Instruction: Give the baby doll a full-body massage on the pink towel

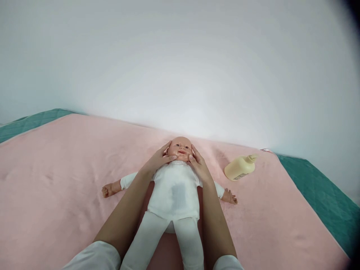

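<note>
A baby doll in a white top and white trousers lies on its back on a pink sheet, head away from me and arms spread wide. Cupped against one side of its head is my left hand, the thumb along the jaw and the fingers up beside the ear. On the opposite side my right hand holds the head in the same way, thumb near the chin. Parts of the fingers are hidden behind the head. A greyish patch marks the front of the top.
To the right of the doll, a pale yellow pump bottle stands tilted in my view on the pink sheet. Green quilted cloth shows beyond the sheet at both sides. A plain white wall rises behind the doll's head.
</note>
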### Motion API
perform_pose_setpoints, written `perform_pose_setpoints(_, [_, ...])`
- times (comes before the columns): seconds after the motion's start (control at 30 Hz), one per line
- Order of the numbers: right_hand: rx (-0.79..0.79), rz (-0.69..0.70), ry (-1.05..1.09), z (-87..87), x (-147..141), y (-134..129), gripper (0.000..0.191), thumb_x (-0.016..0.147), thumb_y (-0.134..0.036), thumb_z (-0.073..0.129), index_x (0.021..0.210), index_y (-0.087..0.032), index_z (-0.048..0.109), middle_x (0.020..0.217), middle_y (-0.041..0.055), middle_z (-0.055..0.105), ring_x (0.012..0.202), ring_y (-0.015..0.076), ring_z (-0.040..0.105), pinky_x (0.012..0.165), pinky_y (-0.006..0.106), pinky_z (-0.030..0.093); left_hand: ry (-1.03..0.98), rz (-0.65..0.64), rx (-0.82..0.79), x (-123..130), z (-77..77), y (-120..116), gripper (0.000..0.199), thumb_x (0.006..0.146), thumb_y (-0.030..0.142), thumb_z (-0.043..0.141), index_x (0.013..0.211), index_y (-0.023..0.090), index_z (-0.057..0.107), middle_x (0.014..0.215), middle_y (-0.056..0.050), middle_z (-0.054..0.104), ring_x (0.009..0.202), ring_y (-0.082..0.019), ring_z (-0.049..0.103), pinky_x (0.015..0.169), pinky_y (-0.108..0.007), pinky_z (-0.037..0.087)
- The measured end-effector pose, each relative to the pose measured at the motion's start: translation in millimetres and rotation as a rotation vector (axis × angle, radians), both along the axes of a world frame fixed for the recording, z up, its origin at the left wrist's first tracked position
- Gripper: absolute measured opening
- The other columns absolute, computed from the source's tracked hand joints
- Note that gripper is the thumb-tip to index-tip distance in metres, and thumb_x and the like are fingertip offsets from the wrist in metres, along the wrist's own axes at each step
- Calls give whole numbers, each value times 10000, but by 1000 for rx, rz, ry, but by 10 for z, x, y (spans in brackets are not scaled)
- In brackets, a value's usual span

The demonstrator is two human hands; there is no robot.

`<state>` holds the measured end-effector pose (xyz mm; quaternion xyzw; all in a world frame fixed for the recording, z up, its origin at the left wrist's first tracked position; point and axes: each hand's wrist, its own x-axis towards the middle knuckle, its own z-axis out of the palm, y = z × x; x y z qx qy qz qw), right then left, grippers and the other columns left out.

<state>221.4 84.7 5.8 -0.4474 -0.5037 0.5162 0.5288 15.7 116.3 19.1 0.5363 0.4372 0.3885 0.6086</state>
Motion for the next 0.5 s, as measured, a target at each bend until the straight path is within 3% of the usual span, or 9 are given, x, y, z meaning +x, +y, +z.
perform_pose_setpoints(0.27, [-18, 5, 37, 23, -86, -10, 967, 709, -504, 781, 1517, -272, 303, 1558, 74, 384, 1380, 283, 465, 1167, 482, 383, -11, 12, 40, 68, -70, 4, 1129, 670, 452, 842, 1567, 222, 197, 1474, -176, 477, 1312, -340, 517, 1096, -452, 438])
perform_pose_setpoints(0.5, [-47, -52, 10, 9, -158, -17, 1023, 654, -434, 831, 1514, -312, 291, 1573, 78, 348, 1351, 298, 494, 1142, 512, 411, -25, 63, 137, 195, -104, -30, 1096, 632, 416, 872, 1533, 232, 275, 1563, -164, 351, 1367, -361, 447, 1065, -438, 480])
